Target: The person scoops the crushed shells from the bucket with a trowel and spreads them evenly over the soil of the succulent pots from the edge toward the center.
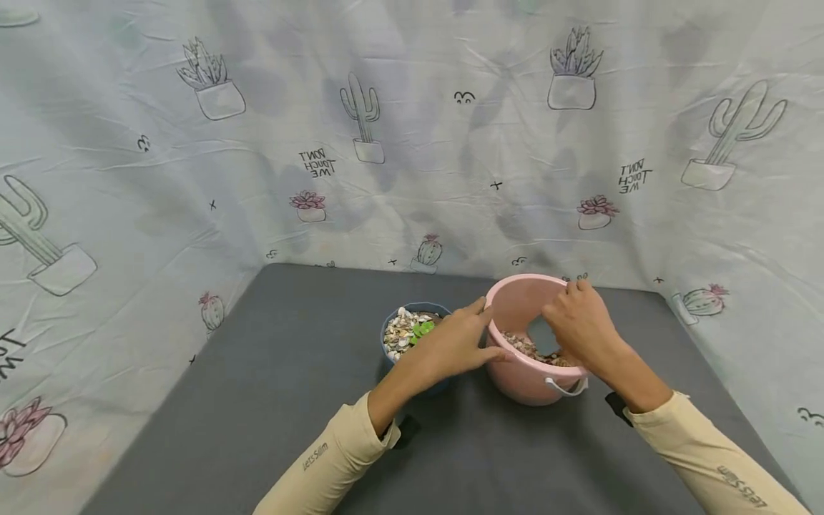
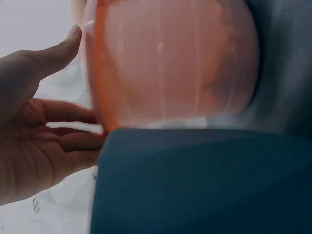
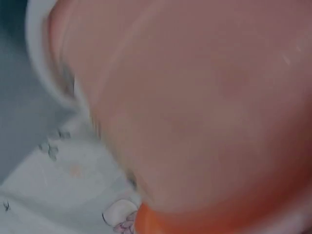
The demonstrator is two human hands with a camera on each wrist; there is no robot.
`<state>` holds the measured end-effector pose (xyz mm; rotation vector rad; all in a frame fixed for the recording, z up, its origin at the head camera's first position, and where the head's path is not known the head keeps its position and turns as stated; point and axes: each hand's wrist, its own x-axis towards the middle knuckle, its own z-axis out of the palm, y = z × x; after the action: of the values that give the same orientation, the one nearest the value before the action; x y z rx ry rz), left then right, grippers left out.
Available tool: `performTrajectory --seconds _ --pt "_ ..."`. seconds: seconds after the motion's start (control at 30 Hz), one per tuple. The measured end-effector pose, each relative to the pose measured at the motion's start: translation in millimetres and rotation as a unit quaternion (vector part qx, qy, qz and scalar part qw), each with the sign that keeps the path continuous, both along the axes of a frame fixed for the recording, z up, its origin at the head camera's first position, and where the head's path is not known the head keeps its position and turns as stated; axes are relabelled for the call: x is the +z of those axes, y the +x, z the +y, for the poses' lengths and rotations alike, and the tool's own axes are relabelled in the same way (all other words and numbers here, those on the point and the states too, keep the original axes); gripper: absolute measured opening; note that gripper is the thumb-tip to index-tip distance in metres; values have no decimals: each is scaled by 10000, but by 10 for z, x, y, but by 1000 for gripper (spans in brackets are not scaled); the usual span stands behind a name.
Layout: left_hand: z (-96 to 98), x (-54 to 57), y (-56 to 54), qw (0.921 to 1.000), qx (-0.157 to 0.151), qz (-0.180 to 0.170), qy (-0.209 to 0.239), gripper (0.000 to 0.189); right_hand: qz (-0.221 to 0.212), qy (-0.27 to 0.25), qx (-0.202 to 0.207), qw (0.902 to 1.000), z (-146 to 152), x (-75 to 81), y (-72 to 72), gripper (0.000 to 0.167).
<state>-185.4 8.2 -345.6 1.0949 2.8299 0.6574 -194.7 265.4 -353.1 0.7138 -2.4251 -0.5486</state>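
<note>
A pink bucket (image 1: 524, 383) with shell-like bits (image 1: 515, 342) inside stands on the grey surface. My left hand (image 1: 453, 340) touches its near-left rim; in the left wrist view the fingers (image 2: 73, 139) are fairly straight and the thumb stands apart. At the bucket's right side, my right hand (image 1: 579, 322) is curled over the opening. It grips a grey scoop-like tool (image 1: 543, 335) that dips into the bits; its handle is hidden by the hand. The right wrist view shows mostly the blurred bucket wall (image 3: 195, 97), with the right hand out of sight.
Left of the bucket stands a blue pot (image 1: 386, 318) with shells and a small green plant (image 1: 421, 330), partly behind my left forearm. The bucket's white handle (image 1: 566, 390) hangs at the front right. A cactus-print cloth (image 1: 412, 143) walls the back and sides.
</note>
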Motion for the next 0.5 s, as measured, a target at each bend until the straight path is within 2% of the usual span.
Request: performTrajectory --seconds 0.1,0.2,0.33,0.5 --pt "64 -48 -5 9996 -124 213 96 81 -185 -121 -118 9997 -34 -38 -49 45" --pt "74 -68 -10 9992 -102 377 128 76 -810 -515 -462 9943 -27 -20 -72 42" --pt "80 -74 -28 9987 -127 464 182 69 -1624 -1255 -946 9741 -20 -34 -82 47" --pt "86 -82 -30 9987 -166 387 271 64 -1985 -2109 -1393 9469 -58 -64 -10 54"
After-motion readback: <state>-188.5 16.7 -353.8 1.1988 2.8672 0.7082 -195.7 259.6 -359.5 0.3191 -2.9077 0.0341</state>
